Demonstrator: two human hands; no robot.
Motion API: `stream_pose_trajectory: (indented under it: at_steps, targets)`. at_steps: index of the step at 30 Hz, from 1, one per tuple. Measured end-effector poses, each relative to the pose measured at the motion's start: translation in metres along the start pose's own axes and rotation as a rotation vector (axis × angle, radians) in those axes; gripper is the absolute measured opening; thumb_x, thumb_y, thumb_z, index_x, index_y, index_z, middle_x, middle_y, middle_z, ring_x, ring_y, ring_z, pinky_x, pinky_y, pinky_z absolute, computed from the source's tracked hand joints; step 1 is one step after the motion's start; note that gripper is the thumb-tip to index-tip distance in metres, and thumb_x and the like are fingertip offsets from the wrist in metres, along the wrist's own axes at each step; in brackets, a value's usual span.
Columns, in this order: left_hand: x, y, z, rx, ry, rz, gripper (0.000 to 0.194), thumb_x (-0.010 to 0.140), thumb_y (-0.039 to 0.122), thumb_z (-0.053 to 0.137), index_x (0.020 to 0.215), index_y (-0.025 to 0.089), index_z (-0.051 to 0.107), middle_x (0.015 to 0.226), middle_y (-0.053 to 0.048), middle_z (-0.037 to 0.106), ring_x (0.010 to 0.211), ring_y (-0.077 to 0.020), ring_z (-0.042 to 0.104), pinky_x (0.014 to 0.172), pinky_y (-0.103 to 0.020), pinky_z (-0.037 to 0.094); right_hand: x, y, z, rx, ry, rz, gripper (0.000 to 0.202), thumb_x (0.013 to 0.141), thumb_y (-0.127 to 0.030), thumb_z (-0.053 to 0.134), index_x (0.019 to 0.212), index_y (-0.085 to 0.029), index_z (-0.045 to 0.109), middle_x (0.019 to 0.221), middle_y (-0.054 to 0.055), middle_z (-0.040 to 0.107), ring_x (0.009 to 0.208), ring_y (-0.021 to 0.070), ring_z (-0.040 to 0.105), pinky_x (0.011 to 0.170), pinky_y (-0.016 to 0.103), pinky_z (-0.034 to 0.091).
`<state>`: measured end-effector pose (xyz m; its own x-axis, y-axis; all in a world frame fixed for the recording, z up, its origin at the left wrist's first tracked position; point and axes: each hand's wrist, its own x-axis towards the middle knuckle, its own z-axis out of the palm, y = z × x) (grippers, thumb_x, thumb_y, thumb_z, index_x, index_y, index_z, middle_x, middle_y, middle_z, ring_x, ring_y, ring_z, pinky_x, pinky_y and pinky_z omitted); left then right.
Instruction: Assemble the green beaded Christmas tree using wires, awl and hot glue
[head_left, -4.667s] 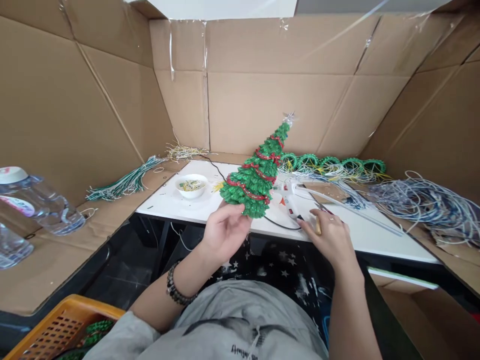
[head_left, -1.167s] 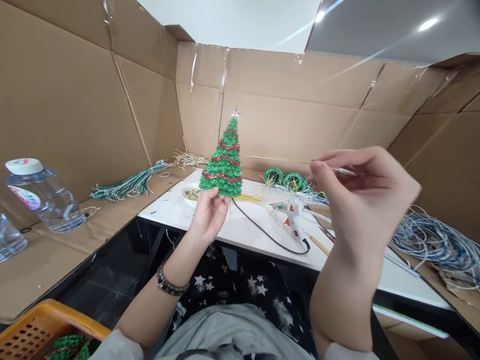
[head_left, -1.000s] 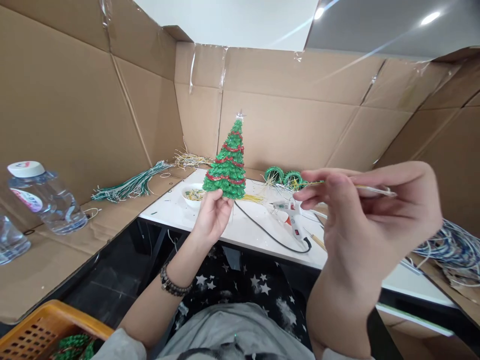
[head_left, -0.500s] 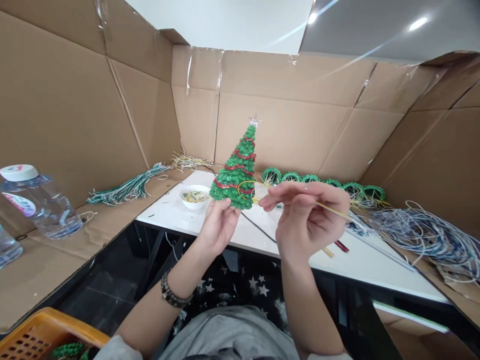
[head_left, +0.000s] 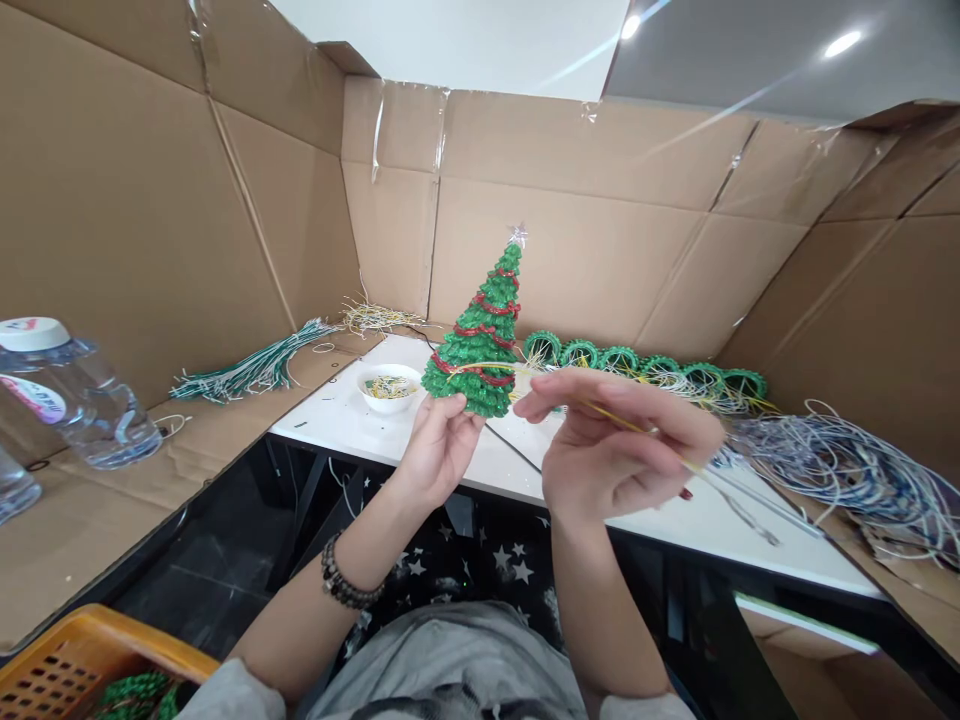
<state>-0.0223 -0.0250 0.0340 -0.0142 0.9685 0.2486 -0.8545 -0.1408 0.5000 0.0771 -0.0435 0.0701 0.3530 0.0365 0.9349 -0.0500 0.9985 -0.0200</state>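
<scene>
My left hand (head_left: 442, 450) is closed on the base of a small green Christmas tree ornament (head_left: 480, 345) with red garlands and a clear star on top. The tree leans slightly to the right above the table. In my right hand (head_left: 619, 440), beside the tree's lower right, a thin yellow and white wire (head_left: 622, 420) runs between the fingers. One end of the wire arcs across the tree's lower tiers; the other trails out to the right past my hand. Whether the wire is fixed to the tree, I cannot tell.
On the white table (head_left: 337, 435) stands a white bowl (head_left: 388, 388) of wire scraps. Green ornaments with wires (head_left: 619, 360) line the back; wire bundles lie left (head_left: 255, 370) and right (head_left: 862, 480). A water bottle (head_left: 75, 400) and an orange basket (head_left: 112, 640) are at left.
My right hand has turned and shifted slightly right, fingers stretched further, and the wire's trailing end now shows beyond it. The wire's loop over the tree has flattened into a wider arc.
</scene>
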Motion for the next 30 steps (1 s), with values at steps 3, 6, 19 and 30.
stream_pose_trajectory:
  at_steps: [3, 6, 19, 30]
  targets:
    - [-0.002, 0.0, 0.001, 0.005, -0.017, -0.004, 0.021, 0.067, 0.013, 0.075, 0.086, 0.018, 0.065, 0.078, 0.001, 0.071, 0.077, -0.0117, 0.065, 0.079, -0.024, 0.051, -0.01, 0.009, -0.004, -0.037, -0.143, 0.077, 0.023, 0.1, -0.04, 0.049, 0.109, -0.025, 0.064, 0.091, 0.002, 0.075, 0.064, 0.0118, 0.071, 0.053, 0.026, 0.058]
    - [-0.003, -0.001, 0.001, -0.005, -0.013, -0.002, 0.028, 0.066, 0.01, 0.074, 0.091, 0.02, 0.065, 0.078, 0.003, 0.07, 0.075, -0.0108, 0.065, 0.076, -0.023, 0.05, -0.014, 0.017, -0.006, -0.136, -0.248, 0.119, 0.023, 0.102, -0.036, 0.046, 0.111, -0.025, 0.063, 0.095, 0.003, 0.074, 0.072, 0.0115, 0.072, 0.064, 0.028, 0.06]
    - [0.001, -0.004, -0.003, -0.019, 0.041, 0.0, 0.031, 0.064, 0.011, 0.079, 0.09, 0.02, 0.064, 0.074, 0.005, 0.069, 0.074, -0.01, 0.065, 0.075, -0.023, 0.05, 0.002, 0.014, -0.04, -0.348, -0.279, -0.289, 0.037, 0.102, -0.047, 0.04, 0.105, -0.023, 0.068, 0.072, 0.003, 0.069, 0.056, 0.0141, 0.06, 0.052, 0.03, 0.044]
    - [-0.005, -0.005, 0.0, 0.051, -0.041, 0.016, 0.021, 0.067, 0.015, 0.078, 0.079, 0.02, 0.062, 0.073, 0.002, 0.069, 0.072, -0.0124, 0.063, 0.075, -0.026, 0.049, -0.011, 0.019, -0.036, -0.393, -0.485, -0.296, 0.033, 0.103, -0.043, 0.036, 0.104, -0.022, 0.061, 0.083, 0.006, 0.07, 0.072, 0.0161, 0.061, 0.063, 0.031, 0.046]
